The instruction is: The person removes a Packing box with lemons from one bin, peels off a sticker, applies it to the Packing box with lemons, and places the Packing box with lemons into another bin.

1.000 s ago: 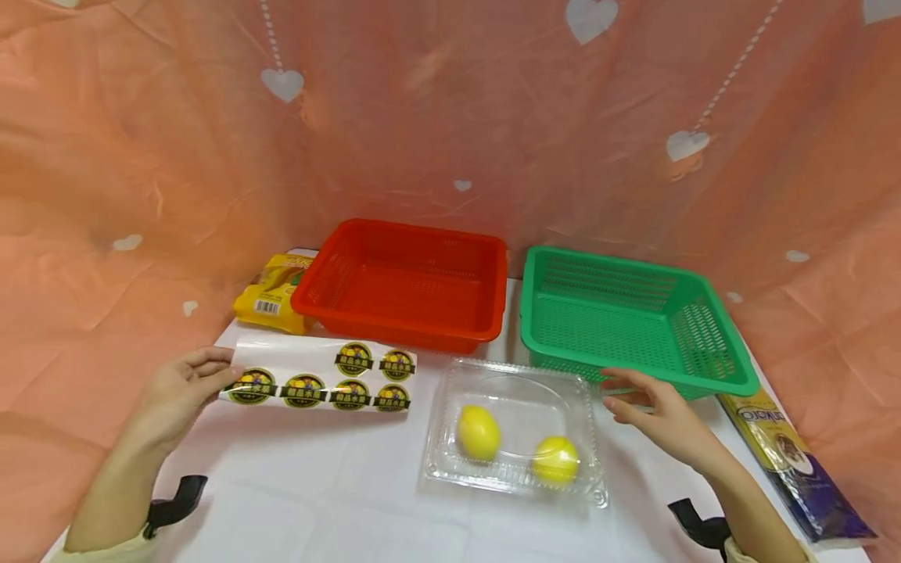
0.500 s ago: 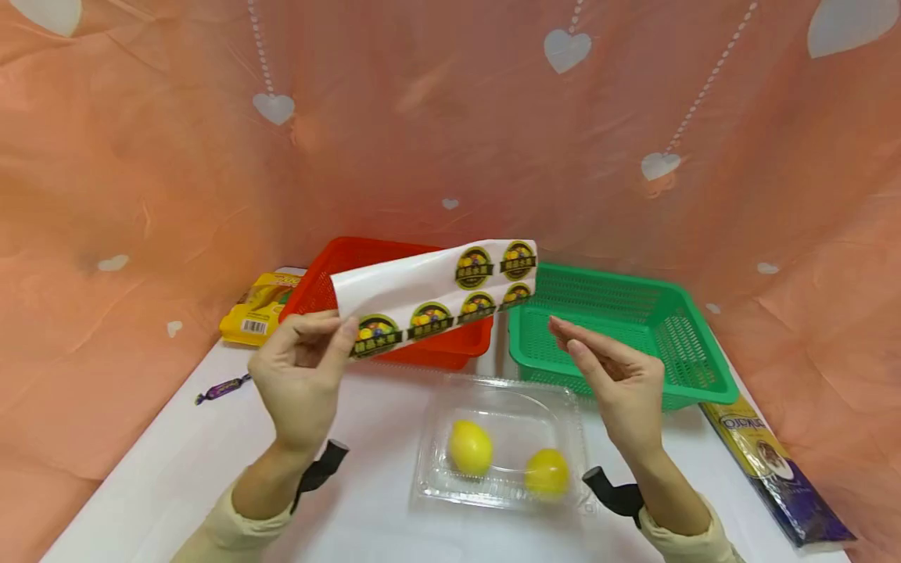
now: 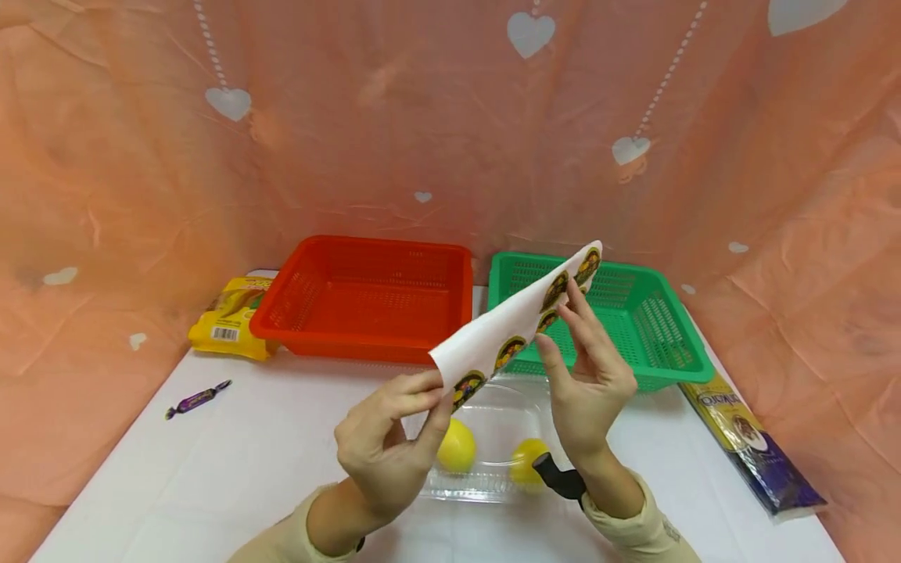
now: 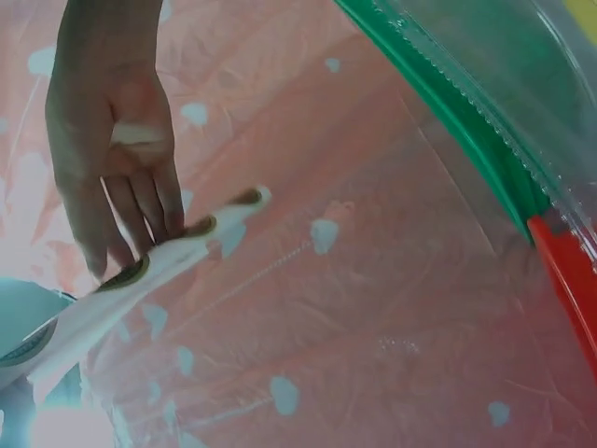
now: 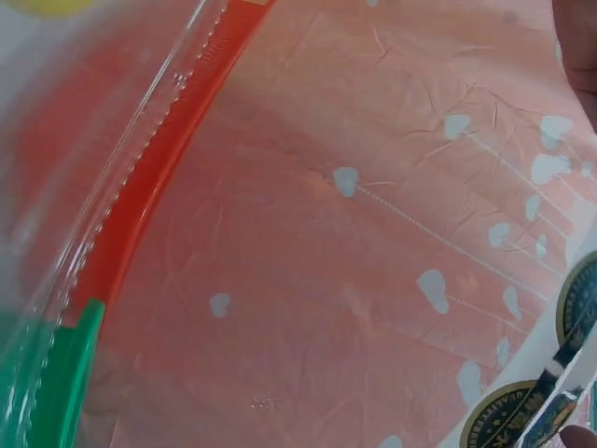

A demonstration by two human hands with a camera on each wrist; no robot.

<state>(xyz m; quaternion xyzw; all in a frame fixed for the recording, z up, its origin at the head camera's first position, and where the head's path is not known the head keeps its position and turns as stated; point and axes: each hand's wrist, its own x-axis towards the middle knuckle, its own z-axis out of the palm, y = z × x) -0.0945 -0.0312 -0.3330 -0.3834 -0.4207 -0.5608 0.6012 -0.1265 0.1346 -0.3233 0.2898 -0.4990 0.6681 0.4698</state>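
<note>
A glossy white sheet of stickers (image 3: 493,340), bearing several round fruit labels, slants up to the right above the table in the head view. Its lower left end is pinched between the thumb and fingers of my left hand (image 3: 394,446). My right hand (image 3: 591,383) touches the sheet toward its far end with fairly straight fingers, its thumb by the lower edge. The left wrist view shows these right fingers (image 4: 154,210) against the sheet. Below lies a clear plastic clamshell box (image 3: 493,485), partly hidden by my hands, with two lemons, one (image 3: 456,447) at left, another (image 3: 528,461) at right.
Behind stand a red basket (image 3: 366,348) and a green basket (image 3: 676,375). A yellow packet (image 3: 228,320) leans by the red one. At left lies a purple wrapped candy (image 3: 199,399); at right, a yellow and purple pouch (image 3: 753,446). A pink curtain (image 3: 352,156) hangs around.
The left hand has carried the sticker sheet rightward and up, tilting it steeply. My right hand has risen to the sheet and now touches it. The purple candy has come into view.
</note>
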